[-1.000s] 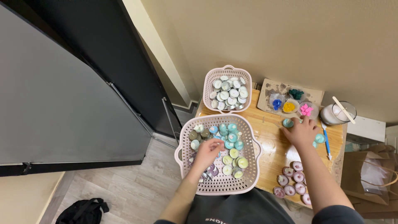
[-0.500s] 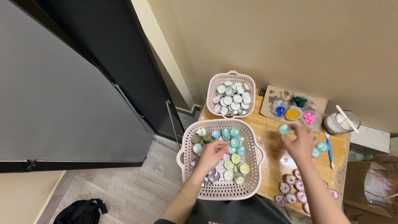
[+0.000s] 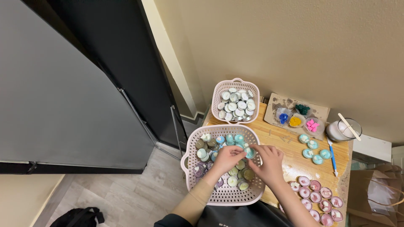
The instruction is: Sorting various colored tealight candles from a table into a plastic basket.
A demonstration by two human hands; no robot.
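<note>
Head view | both hands' fingers point(image 3: 251, 148) pinch round teal candle point(image 3: 248, 152) | pink basket point(image 3: 227, 197)

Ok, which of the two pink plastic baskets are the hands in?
The larger pink perforated basket nearest the person: both the left hand and right hand are over its mixed-colour discs. The smaller far basket holds whitish ones, untouched.

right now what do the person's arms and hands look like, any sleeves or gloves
Both hands are bare, with no gloves, rings or watch visible. The left hand comes out of a long tan sleeve reaching the wrist. The right hand shows no sleeve; that forearm is uncovered as far as the frame shows.
</note>
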